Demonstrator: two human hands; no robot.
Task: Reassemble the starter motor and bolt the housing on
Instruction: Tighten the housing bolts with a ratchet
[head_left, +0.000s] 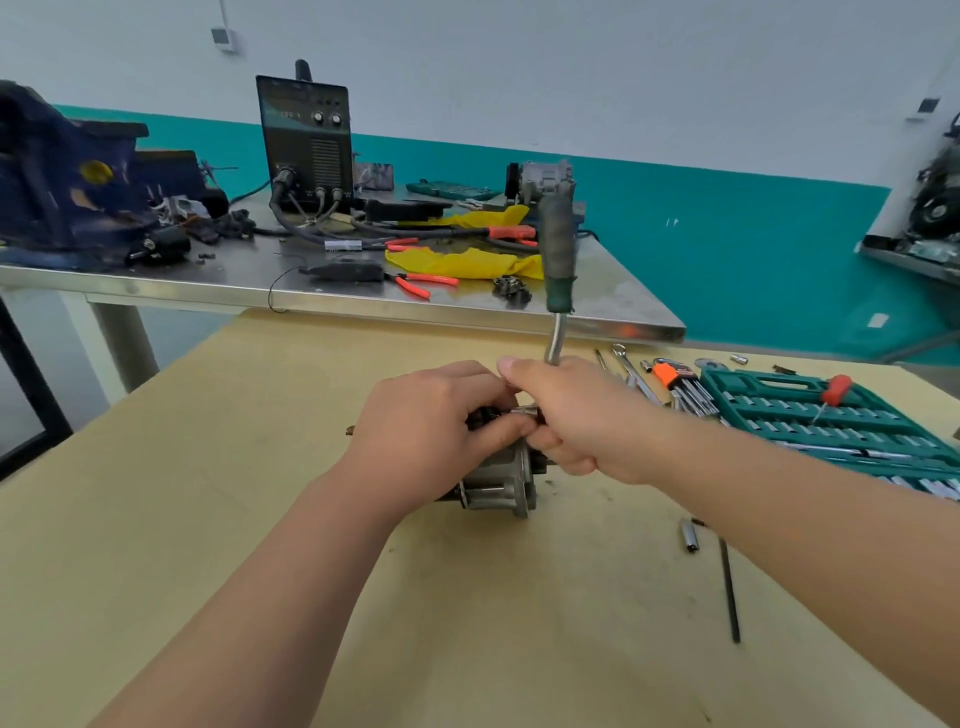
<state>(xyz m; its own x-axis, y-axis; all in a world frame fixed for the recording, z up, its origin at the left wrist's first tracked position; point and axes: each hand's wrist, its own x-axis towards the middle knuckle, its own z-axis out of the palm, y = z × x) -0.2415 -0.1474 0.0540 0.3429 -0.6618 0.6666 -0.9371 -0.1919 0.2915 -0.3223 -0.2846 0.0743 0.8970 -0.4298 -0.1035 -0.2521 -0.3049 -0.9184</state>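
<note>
Fingers of right hand grip ratchet; case holds screwdriver.

ratchet upright over starter motor

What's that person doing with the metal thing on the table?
A person is working on a starter motor on the wooden table. The left hand grips it to steady it, while the right hand holds a ratchet near its head, handle pointing up, against the top. An open socket set lies to the right.
</note>
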